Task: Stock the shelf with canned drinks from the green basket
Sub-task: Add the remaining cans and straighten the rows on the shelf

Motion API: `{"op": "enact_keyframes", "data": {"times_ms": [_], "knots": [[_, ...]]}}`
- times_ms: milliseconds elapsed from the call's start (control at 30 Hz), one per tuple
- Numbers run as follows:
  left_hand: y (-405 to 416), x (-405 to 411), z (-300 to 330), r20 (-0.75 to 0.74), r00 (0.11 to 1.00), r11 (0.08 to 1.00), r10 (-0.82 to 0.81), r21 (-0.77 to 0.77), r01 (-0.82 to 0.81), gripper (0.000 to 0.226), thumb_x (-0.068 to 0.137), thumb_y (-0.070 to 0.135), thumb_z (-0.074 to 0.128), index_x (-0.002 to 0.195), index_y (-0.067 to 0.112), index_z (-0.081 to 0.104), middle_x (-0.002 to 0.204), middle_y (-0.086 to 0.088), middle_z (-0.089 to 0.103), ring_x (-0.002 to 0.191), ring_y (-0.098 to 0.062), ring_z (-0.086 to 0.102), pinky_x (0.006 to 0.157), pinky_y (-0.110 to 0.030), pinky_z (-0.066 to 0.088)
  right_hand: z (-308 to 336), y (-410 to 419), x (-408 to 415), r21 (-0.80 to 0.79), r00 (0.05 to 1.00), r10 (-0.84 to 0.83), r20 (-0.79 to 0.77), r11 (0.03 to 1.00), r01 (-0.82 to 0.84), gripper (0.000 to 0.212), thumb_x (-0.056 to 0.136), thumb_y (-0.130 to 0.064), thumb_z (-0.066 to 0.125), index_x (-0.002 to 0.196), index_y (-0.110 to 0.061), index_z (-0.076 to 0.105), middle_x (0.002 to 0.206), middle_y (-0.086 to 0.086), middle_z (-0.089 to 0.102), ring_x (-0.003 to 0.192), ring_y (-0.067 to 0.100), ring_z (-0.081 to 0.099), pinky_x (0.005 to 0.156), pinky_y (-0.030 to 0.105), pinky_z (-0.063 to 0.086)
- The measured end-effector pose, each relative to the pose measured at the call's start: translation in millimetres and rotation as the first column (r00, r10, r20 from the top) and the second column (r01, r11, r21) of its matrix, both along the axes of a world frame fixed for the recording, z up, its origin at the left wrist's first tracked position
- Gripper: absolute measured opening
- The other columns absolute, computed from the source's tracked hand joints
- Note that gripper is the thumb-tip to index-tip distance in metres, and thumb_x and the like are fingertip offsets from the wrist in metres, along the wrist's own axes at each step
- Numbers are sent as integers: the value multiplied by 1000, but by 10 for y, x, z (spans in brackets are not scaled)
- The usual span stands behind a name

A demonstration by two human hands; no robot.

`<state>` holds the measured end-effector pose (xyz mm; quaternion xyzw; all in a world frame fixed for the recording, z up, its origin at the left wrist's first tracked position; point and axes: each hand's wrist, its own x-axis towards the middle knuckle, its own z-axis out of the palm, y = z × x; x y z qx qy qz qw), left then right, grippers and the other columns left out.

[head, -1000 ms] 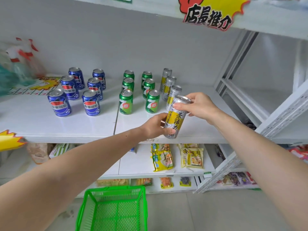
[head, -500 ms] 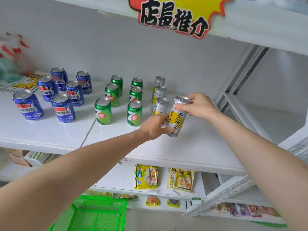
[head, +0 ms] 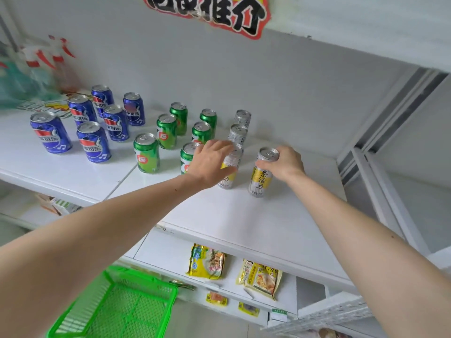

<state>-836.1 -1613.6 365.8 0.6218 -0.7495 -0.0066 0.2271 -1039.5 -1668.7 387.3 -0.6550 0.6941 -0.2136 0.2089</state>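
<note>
On the white shelf [head: 268, 215], near its right end, we see the slim yellow-and-silver can [head: 261, 178] standing upright, with our right hand [head: 284, 163] gripping it around the upper part, fingers curled just under the rim. We judge it is a full can: rather heavy for its size, stiff, smooth and a little slippery, and narrow, so it can tip easily. The middle of the body seems the best place to take it. Our left hand [head: 211, 162] rests on the front can of the slim row [head: 231, 167] just beside it; we cannot tell if the fingers close around it. We count four slim cans, six green cans [head: 146, 153] and six blue cans [head: 94, 142]. Below, the green basket [head: 117, 308] shows no cans in its visible part.
</note>
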Motion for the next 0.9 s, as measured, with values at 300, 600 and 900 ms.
{"op": "enact_keyframes", "data": {"times_ms": [300, 600, 900], "knots": [[-49, -80, -55, 59, 997, 997, -49, 68, 45, 67, 89, 43, 58, 147, 22, 32, 155, 6, 30, 145, -17, 19, 117, -38, 13, -195, -85, -116, 7, 1000, -9, -13, 1000, 9, 57, 64, -49, 82, 101, -12, 59, 112, 10, 63, 104, 29, 58, 73, 30, 41], [-44, -93, -76, 55, 997, 996, -46, 81, 42, 66, 90, 42, 57, 148, 24, 30, 155, 7, 30, 144, -18, 20, 117, -38, 13, -240, -95, -67, 2, 1000, -23, 8, 1000, 23, 58, 61, -53, 80, 100, -14, 61, 109, 9, 65, 102, 30, 59, 73, 31, 45], [-42, -82, -78, 66, 996, 995, -53, 89, 46, 66, 90, 41, 58, 148, 28, 30, 154, 8, 30, 144, -19, 21, 117, -38, 13, -201, -40, -96, 14, 1000, -20, 18, 1000, 20, 64, 59, -49, 84, 107, -16, 56, 116, 6, 61, 106, 28, 57, 82, 34, 50]]}}
